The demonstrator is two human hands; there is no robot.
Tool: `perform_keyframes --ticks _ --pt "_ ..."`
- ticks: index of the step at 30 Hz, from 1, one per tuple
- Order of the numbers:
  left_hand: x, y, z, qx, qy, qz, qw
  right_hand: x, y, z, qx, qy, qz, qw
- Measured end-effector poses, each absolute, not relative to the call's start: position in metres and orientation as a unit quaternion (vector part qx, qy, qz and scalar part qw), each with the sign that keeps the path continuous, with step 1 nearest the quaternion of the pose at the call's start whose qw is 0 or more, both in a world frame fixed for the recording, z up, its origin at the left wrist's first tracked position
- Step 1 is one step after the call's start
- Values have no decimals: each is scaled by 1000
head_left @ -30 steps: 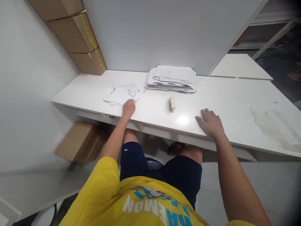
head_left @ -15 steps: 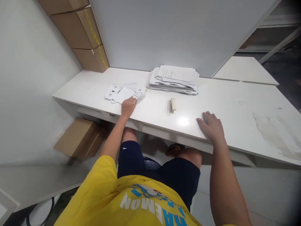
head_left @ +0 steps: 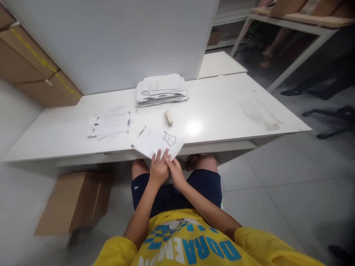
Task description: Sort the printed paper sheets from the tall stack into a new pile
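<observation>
1. Head view, hands: sheet of paper [head_left: 152, 141] lies at the front of the white desk [head_left: 219, 107], its near corner jutting past the desk's front edge toward the person. It bears a dark outlined shape toward its right side and a short dark mark toward its far left.
2. Left hand [head_left: 159, 171] grips that near corner, fingers stretched over the upper face; its thumb cannot be made out.
3. Right hand [head_left: 176, 173] meets the left hand at the same corner, fingertips against the paper; whether it pinches the paper or only touches it, I cannot tell.
4. Head view, desk: beyond the sheet and slightly to the right, a cream stapler [head_left: 169, 118] rests on the desktop, near the sheet.
5. Behind the stapler, a thick stack of papers [head_left: 162, 92] sits close to the grey panel [head_left: 116, 40].
6. To the left, a smaller pile of loose sheets [head_left: 111, 123] lies apart from the held sheet, edges uneven.
7. Head view, surroundings: cardboard boxes [head_left: 30, 59] are piled at the desk's far left end, and another cardboard box [head_left: 66, 201] stands below the desk.
</observation>
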State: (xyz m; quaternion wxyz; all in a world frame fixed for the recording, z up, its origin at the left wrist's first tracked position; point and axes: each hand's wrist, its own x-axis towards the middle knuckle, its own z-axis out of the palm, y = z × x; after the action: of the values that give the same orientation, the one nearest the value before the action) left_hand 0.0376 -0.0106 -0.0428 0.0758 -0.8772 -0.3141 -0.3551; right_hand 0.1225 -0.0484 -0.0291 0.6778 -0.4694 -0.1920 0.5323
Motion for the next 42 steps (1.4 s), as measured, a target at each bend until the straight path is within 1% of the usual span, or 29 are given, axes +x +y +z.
perform_keyframes --ticks 3,5,7,10,13,16,18,20,23,25,29,32,35,37,42 --pt "41 -9 -34 -906 -241 -338 79 139 -50 -26 -424 -122 549 709" --pt "45 -5 -26 -915 -210 -336 74 153 -52 -23 -416 -122 540 721" --pt "48 -1 -22 -915 -189 -352 57 171 -53 -20 -443 -155 496 731" --pt "52 10 -20 -896 -180 -406 11 210 -49 -18 -520 -234 388 724" --pt "57 39 -15 -842 -264 -467 -63 253 -37 -15 -578 -313 304 689" --pt "67 80 0 -755 -378 -502 -184 288 -16 -8 -572 -350 247 700" --pt "73 104 12 -724 -384 -503 -275 303 1 -3 -547 -364 255 710" --pt "78 121 21 -707 -366 -508 -329 313 16 0 -529 -390 307 689" --pt "81 136 22 -684 -365 -517 -362 320 29 -2 -524 -436 382 624" --pt "80 144 17 -677 -367 -501 -396 322 33 -5 -532 -453 398 595" --pt "74 159 10 -695 -307 -465 -454 323 32 -8 -544 -445 394 592" --pt "71 162 11 -701 -291 -466 -455 322 30 -5 -535 -430 386 617" --pt "71 157 14 -637 -332 -570 -399 321 31 -2 -527 -416 387 632" --pt "72 153 16 -606 -339 -610 -382 319 31 -2 -529 -409 391 633" --pt "75 150 17 -631 -336 -555 -425 315 34 -7 -566 -392 381 617"
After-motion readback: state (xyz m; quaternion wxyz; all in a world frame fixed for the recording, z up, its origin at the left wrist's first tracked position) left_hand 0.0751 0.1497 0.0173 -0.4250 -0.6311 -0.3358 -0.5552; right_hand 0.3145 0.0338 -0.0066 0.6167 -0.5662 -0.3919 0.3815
